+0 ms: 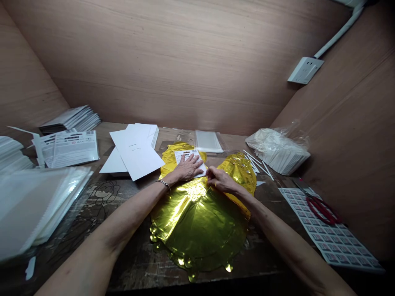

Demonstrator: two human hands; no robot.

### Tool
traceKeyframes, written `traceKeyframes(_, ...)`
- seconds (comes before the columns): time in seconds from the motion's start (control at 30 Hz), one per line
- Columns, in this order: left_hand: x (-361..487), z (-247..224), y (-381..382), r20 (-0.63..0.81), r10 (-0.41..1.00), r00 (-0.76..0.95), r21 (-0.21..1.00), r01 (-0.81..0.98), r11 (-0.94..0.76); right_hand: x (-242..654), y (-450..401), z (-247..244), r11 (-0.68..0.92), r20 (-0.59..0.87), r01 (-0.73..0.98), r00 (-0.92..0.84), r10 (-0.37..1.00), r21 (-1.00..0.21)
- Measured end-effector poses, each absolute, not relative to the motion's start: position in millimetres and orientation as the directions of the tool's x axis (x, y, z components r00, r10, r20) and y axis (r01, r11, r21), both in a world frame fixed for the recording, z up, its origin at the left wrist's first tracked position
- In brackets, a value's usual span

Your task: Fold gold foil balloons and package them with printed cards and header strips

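Gold foil (200, 224) is lying beneath the white card (179, 157), which my left hand (189, 167) is covering, flat, fingers slightly apart. My right hand (217, 179) is holding its fingertips together at the card's near right corner, the card lying left and far of them; on what, I cannot tell. My palm is obscuring its long axis. I'm making out black print, too small for reading.

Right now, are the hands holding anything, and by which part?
The left hand lies flat on the white card over gold foil, not gripping. The right hand is curled by the card's right edge; whether it pinches anything cannot be told.
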State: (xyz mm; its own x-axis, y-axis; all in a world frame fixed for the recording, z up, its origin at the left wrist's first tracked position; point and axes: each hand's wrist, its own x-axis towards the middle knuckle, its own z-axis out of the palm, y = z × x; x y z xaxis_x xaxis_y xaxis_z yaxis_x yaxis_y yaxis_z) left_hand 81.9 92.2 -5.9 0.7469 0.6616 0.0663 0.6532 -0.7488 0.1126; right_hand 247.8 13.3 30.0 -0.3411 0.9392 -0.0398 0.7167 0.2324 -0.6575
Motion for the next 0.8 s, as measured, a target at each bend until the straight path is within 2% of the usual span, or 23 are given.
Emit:
traceKeyframes(0.07,81.9,-6.5,92.0,0.071,0.662,0.746,0.113,0.654,-0.748,245.1,2.2,41.9,0.102,-0.164,0.533,-0.428,0.889,-0.84)
traceKeyframes(0.17,82.0,-7.0,91.9,0.086,0.657,0.749,0.107,0.649,-0.753,252.4,-20.5,69.7,-0.043,-0.26,0.341,-0.623,0.737,-0.939)
traceKeyframes(0.23,82.0,-6.1,91.7,0.092,0.651,0.754,0.105,0.643,-0.759,270.5,-31.2,86.8,-0.023,-0.218,0.299,-0.639,0.738,-0.954)
traceKeyframes(0.3,81.6,-4.2,91.5,0.086,0.644,0.761,0.109,0.635,-0.765,297.7,-32.9,95.6,0.088,-0.072,0.306,-0.475,0.877,-0.948)
traceKeyframes(0.33,81.3,-2.9,91.3,0.081,0.637,0.766,0.111,0.629,-0.77,312.5,-30.3,96.1,0.155,0.039,0.367,-0.305,0.952,-0.917)
traceKeyframes(0.37,81.0,-1.5,91.3,0.077,0.63,0.773,0.113,0.621,-0.776,326.4,-26.2,94.0,0.175,0.128,0.507,-0.125,0.984,-0.844)
traceKeyframes(0.4,80.6,0.1,91.2,0.078,0.62,0.781,0.113,0.611,-0.784,338.1,-21.3,90.0,0.122,0.211,0.68,0.048,0.976,-0.723)
traceKeyframes(0.47,79.9,3.6,91.4,0.085,0.6,0.795,0.107,0.592,-0.799,350.8,-12.5,78.1,-0.014,0.332,0.875,0.198,0.922,-0.483)
traceKeyframes(0.53,79.0,7.7,91.4,0.102,0.597,0.796,0.094,0.59,-0.802,346.5,-7.6,64.5,-0.056,0.412,0.969,0.154,0.898,-0.24)
traceKeyframes(0.6,77.6,12.1,90.2,0.119,0.6,0.791,0.075,0.595,-0.8,327.9,-5.6,52.0,0.024,0.414,0.998,-0.002,0.91,-0.049)
traceKeyframes(0.63,76.4,14.1,88.9,0.13,0.599,0.79,0.064,0.596,-0.801,315.6,-4.8,46.6,0.098,0.388,0.995,-0.089,0.917,-0.002)
traceKeyframes(0.7,72.5,17.0,84.1,0.146,0.585,0.798,0.048,0.584,-0.81,290.4,-1.8,37.3,0.25,0.321,0.968,-0.242,0.916,0.017)
traceKeyframes(0.8,64.0,17.6,73.0,0.153,0.578,0.801,0.052,0.578,-0.815,262.3,7.0,26.4,0.378,0.252,0.926,-0.37,0.894,0.02)
